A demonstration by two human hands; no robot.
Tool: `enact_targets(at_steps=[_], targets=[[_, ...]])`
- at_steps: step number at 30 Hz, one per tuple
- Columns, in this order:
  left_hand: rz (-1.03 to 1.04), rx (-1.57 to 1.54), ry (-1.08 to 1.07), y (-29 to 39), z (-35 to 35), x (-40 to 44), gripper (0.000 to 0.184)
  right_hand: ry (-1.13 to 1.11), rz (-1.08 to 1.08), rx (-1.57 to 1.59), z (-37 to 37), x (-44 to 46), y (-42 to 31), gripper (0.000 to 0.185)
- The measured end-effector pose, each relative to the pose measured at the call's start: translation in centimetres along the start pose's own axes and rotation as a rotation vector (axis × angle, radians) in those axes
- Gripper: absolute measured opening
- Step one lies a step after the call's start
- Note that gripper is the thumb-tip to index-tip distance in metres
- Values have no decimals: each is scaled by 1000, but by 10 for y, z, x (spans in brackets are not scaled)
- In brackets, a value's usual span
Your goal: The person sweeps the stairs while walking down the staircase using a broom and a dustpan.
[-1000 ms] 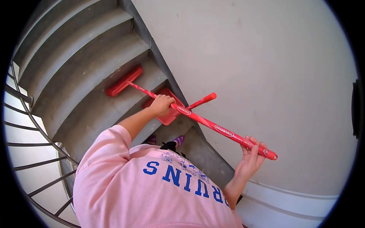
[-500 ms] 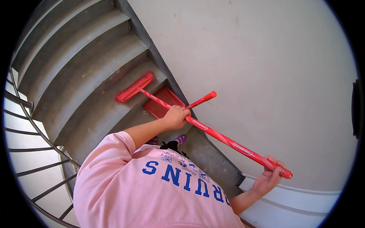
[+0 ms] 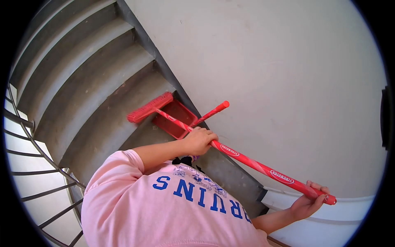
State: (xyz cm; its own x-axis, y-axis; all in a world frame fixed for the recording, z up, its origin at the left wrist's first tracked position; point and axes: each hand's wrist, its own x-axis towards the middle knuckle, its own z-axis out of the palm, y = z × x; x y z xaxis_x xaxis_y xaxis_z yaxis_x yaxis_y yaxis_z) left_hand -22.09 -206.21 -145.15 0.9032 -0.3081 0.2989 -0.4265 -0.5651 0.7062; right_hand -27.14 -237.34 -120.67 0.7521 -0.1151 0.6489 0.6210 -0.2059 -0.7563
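Observation:
A red broom slants across the view, its bristled head [image 3: 150,108] low over the stairs, beside the far edge of the red dustpan [image 3: 190,117]. My left hand [image 3: 200,140] is wrapped around the middle of the broom handle [image 3: 263,168]. Near the handle's top end, my right hand [image 3: 309,201] grips it with thumb and fingers. The dustpan sits on a step against the wall, and its short red handle [image 3: 216,110] sticks up to the right. The broom handle passes over part of the pan.
Curved grey stairs [image 3: 103,74] sweep along the upper left. A dark metal railing [image 3: 45,152] borders them on the left. A pale wall [image 3: 279,82] rises at the right, with a white ledge [image 3: 329,218] below. My pink shirt [image 3: 173,214] fills the bottom.
Both hands have drawn the broom down and to the right. Its head has come from the step surface to the dustpan's edge. The dustpan appears slightly shifted in view.

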Motion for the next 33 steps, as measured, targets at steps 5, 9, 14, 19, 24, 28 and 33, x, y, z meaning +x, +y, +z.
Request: enact_targets(at_steps=[5, 9, 14, 19, 24, 28, 33], targets=[[-74, 137, 56, -38, -26, 13, 20, -18, 162, 141, 25, -5, 30, 27], [-323, 300, 33, -114, -29, 18, 16, -58, 423, 217, 82, -36, 82, 24], [-238, 225, 30, -135, 2, 7, 14, -2, 514, 175, 75, -67, 72, 25], [-219, 207, -65, -111, 24, -2, 16, 47, 548, 123, 41, -88, 56, 24], [-111, 196, -100, -84, 37, -2, 19, 85, 471, 76, 14, -89, 37, 24], [-97, 108, -126, -52, 39, -2, 23, 69, 368, 21, -3, -86, 19, 26], [36, -56, -109, -27, 25, 6, 27, -13, 222, -2, -11, -65, -3, 30]])
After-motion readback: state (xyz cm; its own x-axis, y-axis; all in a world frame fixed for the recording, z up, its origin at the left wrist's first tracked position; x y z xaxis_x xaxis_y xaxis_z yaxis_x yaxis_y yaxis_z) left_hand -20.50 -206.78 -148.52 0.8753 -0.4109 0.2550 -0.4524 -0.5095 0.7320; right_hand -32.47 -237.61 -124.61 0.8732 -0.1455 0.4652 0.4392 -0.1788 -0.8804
